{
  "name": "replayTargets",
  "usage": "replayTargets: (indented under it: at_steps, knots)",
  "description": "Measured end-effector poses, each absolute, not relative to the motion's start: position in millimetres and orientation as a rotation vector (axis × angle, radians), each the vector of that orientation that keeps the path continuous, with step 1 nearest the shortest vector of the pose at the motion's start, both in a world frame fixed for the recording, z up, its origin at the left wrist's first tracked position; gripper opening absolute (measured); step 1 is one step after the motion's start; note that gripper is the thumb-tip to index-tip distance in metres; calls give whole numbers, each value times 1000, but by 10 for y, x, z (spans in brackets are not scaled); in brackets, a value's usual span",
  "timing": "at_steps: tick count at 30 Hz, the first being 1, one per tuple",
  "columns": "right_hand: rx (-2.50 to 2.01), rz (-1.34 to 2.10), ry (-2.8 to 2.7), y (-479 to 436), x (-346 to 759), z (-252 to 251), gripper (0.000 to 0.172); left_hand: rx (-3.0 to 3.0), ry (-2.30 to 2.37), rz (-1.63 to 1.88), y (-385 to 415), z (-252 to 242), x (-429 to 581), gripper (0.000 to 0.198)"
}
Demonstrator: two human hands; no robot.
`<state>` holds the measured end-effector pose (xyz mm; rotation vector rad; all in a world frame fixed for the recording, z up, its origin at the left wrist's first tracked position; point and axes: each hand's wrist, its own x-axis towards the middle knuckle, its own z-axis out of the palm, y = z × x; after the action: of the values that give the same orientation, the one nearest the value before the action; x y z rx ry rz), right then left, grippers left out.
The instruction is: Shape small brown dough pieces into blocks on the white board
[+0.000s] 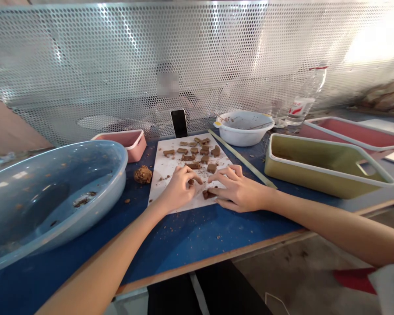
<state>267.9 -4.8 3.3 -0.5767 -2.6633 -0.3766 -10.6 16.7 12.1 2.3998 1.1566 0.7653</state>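
A sheet of white paper [160,164] lies on the blue tabletop, bearing several small brown pieces [212,168] that look like shaped clay, plus crumbs. Over the sheet's near part, my left hand [180,187] is curled, with thumb and fingers closed about a small brown clay piece [191,182]. My right hand [238,189] faces it, its fingers bent and spread apart. Those fingertips touch another brown clay piece [208,194] lying on the paper; whether they grip it is unclear. Left of the sheet sits a rough brown clay lump [143,174].
A large blue basin [116,175] stands at left, with a pink bin [138,146] behind it. A phone [179,123] leans against the perforated metal screen. Rightward are a pale strip [246,162], a white basin [244,136], an olive bin [308,175] and a bottle [304,105].
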Motion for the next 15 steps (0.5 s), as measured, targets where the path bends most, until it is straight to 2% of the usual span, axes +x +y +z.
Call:
replayTargets:
  at_steps: [7, 12, 15]
  knots:
    - [-541, -386, -2595, -55, 2708, 57, 31, 2411, 1164, 739, 167, 126, -114, 37]
    - [-582, -399, -2536, -12, 2793, 96, 22, 2456, 1125, 615, 198, 84, -153, 44]
    - [-673, -378, -2571, 45, 2822, 76, 32, 2459, 1120, 593, 212, 74, -159, 47]
